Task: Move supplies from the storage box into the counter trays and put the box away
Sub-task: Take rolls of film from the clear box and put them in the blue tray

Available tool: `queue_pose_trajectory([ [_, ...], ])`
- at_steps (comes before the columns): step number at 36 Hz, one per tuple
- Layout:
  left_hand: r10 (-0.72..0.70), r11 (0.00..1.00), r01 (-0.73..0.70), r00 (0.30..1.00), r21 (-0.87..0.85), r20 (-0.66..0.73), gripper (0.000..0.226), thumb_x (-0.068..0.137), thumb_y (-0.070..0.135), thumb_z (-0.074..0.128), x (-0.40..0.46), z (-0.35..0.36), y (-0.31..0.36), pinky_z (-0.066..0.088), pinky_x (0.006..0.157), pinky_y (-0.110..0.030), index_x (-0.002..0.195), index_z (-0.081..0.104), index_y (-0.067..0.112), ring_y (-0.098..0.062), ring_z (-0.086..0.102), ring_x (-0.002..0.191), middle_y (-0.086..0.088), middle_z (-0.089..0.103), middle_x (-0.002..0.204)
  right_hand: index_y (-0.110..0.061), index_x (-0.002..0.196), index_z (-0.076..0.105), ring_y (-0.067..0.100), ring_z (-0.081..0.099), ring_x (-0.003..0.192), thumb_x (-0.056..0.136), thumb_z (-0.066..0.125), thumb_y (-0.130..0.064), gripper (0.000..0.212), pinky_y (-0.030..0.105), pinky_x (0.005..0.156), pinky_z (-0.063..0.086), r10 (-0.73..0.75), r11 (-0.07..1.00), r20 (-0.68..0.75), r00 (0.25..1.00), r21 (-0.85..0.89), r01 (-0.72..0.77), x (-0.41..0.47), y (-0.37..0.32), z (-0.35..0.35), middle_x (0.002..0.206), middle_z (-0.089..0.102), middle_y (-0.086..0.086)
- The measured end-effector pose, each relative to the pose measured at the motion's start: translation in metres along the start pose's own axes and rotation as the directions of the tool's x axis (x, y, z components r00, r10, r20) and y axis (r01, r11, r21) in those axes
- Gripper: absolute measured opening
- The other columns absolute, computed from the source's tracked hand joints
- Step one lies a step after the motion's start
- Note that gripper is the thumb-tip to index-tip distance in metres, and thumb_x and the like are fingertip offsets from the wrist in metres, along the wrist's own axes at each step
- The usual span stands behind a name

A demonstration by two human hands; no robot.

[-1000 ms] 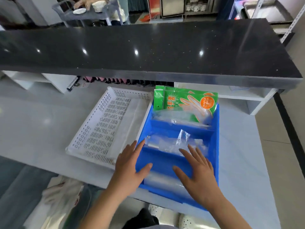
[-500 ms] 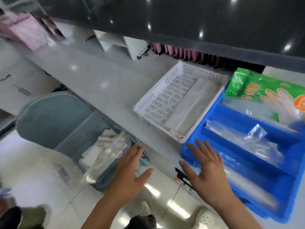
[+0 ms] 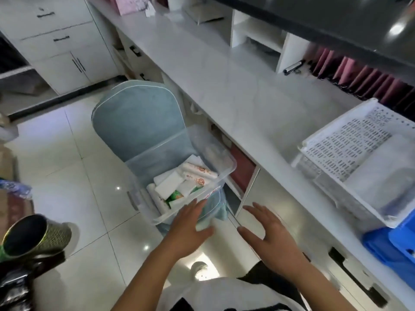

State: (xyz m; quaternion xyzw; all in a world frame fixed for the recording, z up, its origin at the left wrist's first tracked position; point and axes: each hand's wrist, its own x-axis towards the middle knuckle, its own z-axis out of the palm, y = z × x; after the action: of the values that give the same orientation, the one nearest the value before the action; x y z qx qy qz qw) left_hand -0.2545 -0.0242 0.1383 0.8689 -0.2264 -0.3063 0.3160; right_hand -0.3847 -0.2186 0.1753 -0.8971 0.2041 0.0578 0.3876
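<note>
A clear plastic storage box [image 3: 224, 158] sits on a pale blue chair [image 3: 137, 117] beside the counter. White packs and rolls of supplies [image 3: 182, 182] lie inside it. My left hand [image 3: 190, 225] is spread flat at the box's near rim, fingers straight. My right hand [image 3: 267, 234] hovers open just right of the box, holding nothing. On the counter stand a white perforated tray [image 3: 332, 151] and, at the right edge, the corner of a blue tray [image 3: 386, 245].
The white counter [image 3: 224, 86] runs diagonally, with drawers and a black handle [image 3: 357, 277] below it. Pink folders [image 3: 359, 75] line the back under a dark upper shelf. A patterned bin [image 3: 33, 236] stands on the tiled floor at left.
My view has swung left and down, from the blue tray to the box on the chair. Both hands left the blue tray and now reach toward the storage box.
</note>
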Motion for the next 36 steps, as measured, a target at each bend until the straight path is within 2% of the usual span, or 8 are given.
queue_pose_trajectory([
  [4,-0.102,0.958,0.098,0.995,-0.269,0.0,0.053,0.089,0.028,0.07,0.003,-0.026,-0.024,0.045,0.093,-0.022,0.12,0.042,0.061,-0.002,0.048,0.119,0.046,0.043,0.116,-0.047,0.139,0.044,-0.011,0.025,0.13,0.086,0.057,-0.059,0.056,0.018,0.108,0.019,-0.027,0.999,0.067,0.997,-0.025,0.029,0.021,-0.016,-0.001,0.138,0.03,-0.033],
  [9,-0.19,0.921,0.16,0.981,-0.356,-0.05,0.058,0.091,0.032,0.068,0.023,-0.034,-0.047,0.039,0.099,-0.023,0.14,0.037,0.042,-0.001,0.038,0.126,0.022,0.04,0.138,-0.05,0.138,0.043,-0.006,0.032,0.13,0.089,0.054,-0.059,0.051,0.02,0.104,0.024,-0.001,0.998,0.133,0.991,-0.059,0.009,0.066,-0.021,0.007,0.139,0.034,-0.032],
  [14,-0.322,0.895,0.307,0.947,-0.324,0.007,0.064,0.091,0.041,0.065,0.04,-0.044,-0.062,0.04,0.105,-0.031,0.146,0.032,0.041,-0.012,0.037,0.138,0.016,0.033,0.152,-0.048,0.139,0.042,0.004,0.035,0.137,0.089,0.053,-0.06,0.052,0.029,0.111,0.029,0.005,0.999,0.29,0.957,-0.033,0.005,0.128,-0.028,0.019,0.153,0.036,-0.02],
  [19,-0.425,0.873,0.406,0.905,-0.272,-0.015,0.064,0.092,0.038,0.065,0.063,-0.075,-0.069,0.035,0.096,-0.022,0.147,0.032,0.041,-0.004,0.039,0.122,0.014,0.037,0.148,-0.039,0.137,0.048,0.006,0.044,0.129,0.09,0.058,-0.052,0.05,0.021,0.096,0.032,-0.03,0.996,0.396,0.918,0.093,-0.008,0.208,-0.048,0.025,0.147,0.046,-0.015],
  [25,-0.54,0.824,0.528,0.841,-0.207,-0.005,0.067,0.094,0.034,0.064,0.114,-0.097,-0.08,0.029,0.107,-0.024,0.151,0.03,0.031,-0.014,0.035,0.14,0.006,0.032,0.158,-0.026,0.134,0.054,0.016,0.054,0.122,0.09,0.062,-0.042,0.048,0.027,0.098,0.041,0.081,0.981,0.483,0.872,0.116,-0.156,0.312,-0.046,0.067,0.139,0.056,-0.003],
  [28,-0.582,0.799,0.578,0.813,-0.163,0.032,0.068,0.094,0.031,0.063,0.143,-0.092,-0.087,0.026,0.111,-0.025,0.153,0.029,0.027,-0.016,0.032,0.143,0.003,0.029,0.16,-0.026,0.137,0.051,0.021,0.053,0.125,0.09,0.06,-0.043,0.051,0.032,0.101,0.041,0.17,0.976,0.532,0.83,0.027,-0.217,0.343,-0.029,0.097,0.142,0.054,-0.001],
  [32,-0.597,0.778,0.606,0.795,-0.165,0.105,0.069,0.093,0.035,0.064,0.173,-0.078,-0.098,0.026,0.104,-0.021,0.152,0.03,0.028,-0.017,0.034,0.142,0.002,0.029,0.16,-0.028,0.142,0.045,0.026,0.042,0.134,0.088,0.052,-0.046,0.057,0.046,0.109,0.029,0.203,0.956,0.512,0.834,-0.289,-0.055,0.354,-0.004,0.129,0.147,0.049,0.001],
  [36,-0.63,0.713,0.656,0.754,-0.247,0.184,0.07,0.089,0.033,0.069,0.203,-0.062,-0.118,0.033,0.107,-0.027,0.15,0.034,0.027,-0.021,0.042,0.137,-0.001,0.035,0.156,-0.026,0.146,0.036,0.028,0.015,0.148,0.093,0.042,-0.049,0.058,0.056,0.117,0.008,0.187,0.898,0.543,0.818,-0.432,0.081,0.352,0.025,0.151,0.158,0.029,0.004],
])
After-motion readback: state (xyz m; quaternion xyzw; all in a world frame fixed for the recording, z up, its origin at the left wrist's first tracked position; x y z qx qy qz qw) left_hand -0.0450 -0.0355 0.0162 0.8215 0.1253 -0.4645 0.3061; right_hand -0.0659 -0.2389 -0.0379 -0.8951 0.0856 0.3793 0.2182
